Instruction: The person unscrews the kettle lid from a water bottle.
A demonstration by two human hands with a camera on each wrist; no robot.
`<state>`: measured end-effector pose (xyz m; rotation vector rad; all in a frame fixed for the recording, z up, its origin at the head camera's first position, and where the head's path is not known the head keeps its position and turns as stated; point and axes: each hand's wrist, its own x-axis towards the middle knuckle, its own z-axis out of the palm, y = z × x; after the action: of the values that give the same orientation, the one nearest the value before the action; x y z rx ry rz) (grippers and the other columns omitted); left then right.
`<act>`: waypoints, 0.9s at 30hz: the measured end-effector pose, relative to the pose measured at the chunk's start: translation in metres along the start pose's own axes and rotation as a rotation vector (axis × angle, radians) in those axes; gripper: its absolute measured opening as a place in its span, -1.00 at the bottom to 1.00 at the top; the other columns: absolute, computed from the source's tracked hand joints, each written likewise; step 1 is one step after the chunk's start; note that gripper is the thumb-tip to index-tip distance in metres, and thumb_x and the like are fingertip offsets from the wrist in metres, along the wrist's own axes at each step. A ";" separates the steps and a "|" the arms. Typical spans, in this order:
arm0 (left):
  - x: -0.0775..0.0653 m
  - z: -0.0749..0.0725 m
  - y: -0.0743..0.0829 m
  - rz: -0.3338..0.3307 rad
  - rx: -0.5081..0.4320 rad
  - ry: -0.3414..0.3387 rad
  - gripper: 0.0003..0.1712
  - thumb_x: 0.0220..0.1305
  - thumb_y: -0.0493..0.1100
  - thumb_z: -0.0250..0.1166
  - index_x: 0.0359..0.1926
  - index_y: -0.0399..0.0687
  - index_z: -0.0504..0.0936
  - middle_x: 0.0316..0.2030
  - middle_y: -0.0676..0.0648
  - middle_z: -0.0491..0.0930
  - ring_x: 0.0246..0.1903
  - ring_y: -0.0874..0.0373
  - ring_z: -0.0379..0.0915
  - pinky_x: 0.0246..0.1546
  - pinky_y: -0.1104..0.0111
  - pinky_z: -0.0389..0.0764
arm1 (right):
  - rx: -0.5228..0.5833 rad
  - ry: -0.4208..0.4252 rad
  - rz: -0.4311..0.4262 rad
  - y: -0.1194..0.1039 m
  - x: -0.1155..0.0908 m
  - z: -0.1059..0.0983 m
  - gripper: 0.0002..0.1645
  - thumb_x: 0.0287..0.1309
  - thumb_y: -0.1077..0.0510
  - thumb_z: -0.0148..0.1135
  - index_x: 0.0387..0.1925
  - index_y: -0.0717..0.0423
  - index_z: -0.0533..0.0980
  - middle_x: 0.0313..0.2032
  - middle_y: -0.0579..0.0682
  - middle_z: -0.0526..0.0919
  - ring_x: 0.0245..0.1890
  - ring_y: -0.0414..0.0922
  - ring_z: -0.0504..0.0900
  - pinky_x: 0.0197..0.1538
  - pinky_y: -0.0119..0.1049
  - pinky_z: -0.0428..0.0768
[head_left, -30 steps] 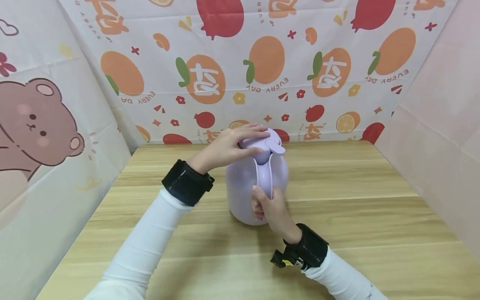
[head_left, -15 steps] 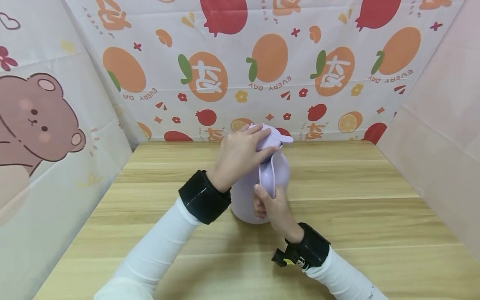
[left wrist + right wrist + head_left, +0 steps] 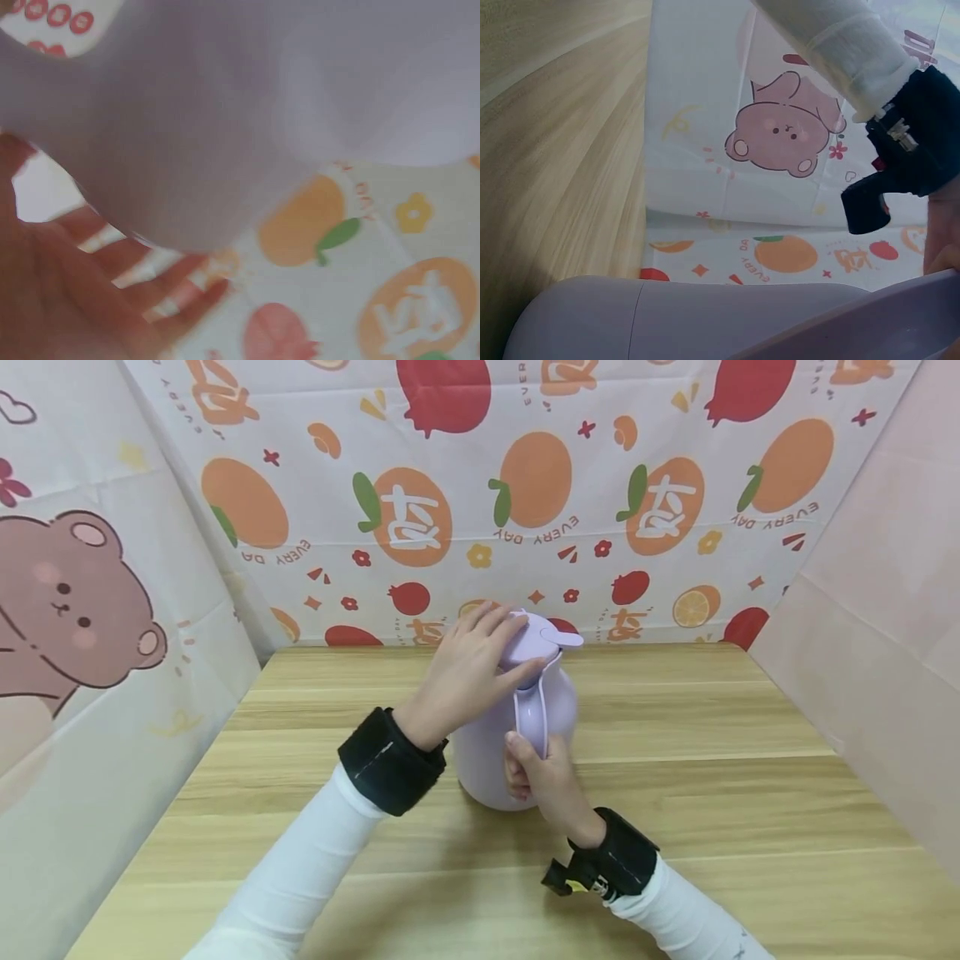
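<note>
- Two white sleeves [image 3: 300, 868] reach in from the bottom edge, each ending in a black wristband [image 3: 392, 762]; a small black device [image 3: 557, 877] sticks out from the right one.
- My right hand [image 3: 546, 781] grips the lower part of the jug's handle [image 3: 532, 720], fingers curled round it and thumb upward along it.
- The lilac vacuum jug [image 3: 483, 760] stands upright on the table in front of me, a little right of the middle, its handle facing me.
- My left hand [image 3: 465, 675] rests over the left side of the lid [image 3: 534, 639], fingers extended and spread, thumb along the near edge; the left wrist view is blurred, but shows those fingers apart from each other.
- The lid sits on top of the jug, and its flat tab [image 3: 567, 640] points off to the right.
- Around the jug runs the light wood-grain table [image 3: 712, 743].
- To the left hangs a pale cloth with a brown cartoon bear [image 3: 82, 602].
- Beyond the table's far edge hangs a white cloth [image 3: 480, 452] printed with oranges, red fruit and small flowers.
</note>
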<state>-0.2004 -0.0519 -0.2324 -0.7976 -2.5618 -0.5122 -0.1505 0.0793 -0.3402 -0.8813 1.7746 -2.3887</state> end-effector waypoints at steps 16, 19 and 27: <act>-0.004 0.003 -0.045 0.257 -0.431 -0.018 -0.61 0.35 -0.22 0.05 0.18 -0.14 0.43 0.24 -0.05 0.30 0.24 0.17 0.12 0.17 0.20 0.20 | 0.002 0.000 -0.005 0.003 0.000 -0.002 -0.51 0.21 0.09 -0.04 -0.71 0.29 0.14 -0.78 -0.14 0.19 -0.81 -0.23 0.16 -0.73 -0.38 0.13; -0.004 0.003 -0.041 0.226 -0.354 -0.009 -0.59 0.33 -0.15 0.11 0.18 -0.10 0.45 0.22 -0.05 0.33 0.23 0.13 0.14 0.15 0.20 0.24 | 0.007 0.002 -0.005 0.003 0.000 -0.002 -0.53 0.21 0.10 -0.04 -0.70 0.29 0.15 -0.78 -0.14 0.20 -0.81 -0.23 0.16 -0.72 -0.41 0.16; -0.003 0.005 -0.021 0.165 -0.104 0.132 -0.60 0.18 -0.01 0.27 0.00 -0.07 0.59 -0.04 -0.11 0.47 0.02 0.03 0.26 -0.04 0.24 0.37 | 0.016 0.006 -0.004 0.004 0.000 -0.002 -0.53 0.22 0.10 -0.06 -0.71 0.27 0.14 -0.78 -0.14 0.19 -0.81 -0.23 0.16 -0.71 -0.42 0.16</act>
<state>-0.2123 -0.0666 -0.2426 -0.9677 -2.3403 -0.6275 -0.1527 0.0796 -0.3440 -0.8781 1.7553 -2.4068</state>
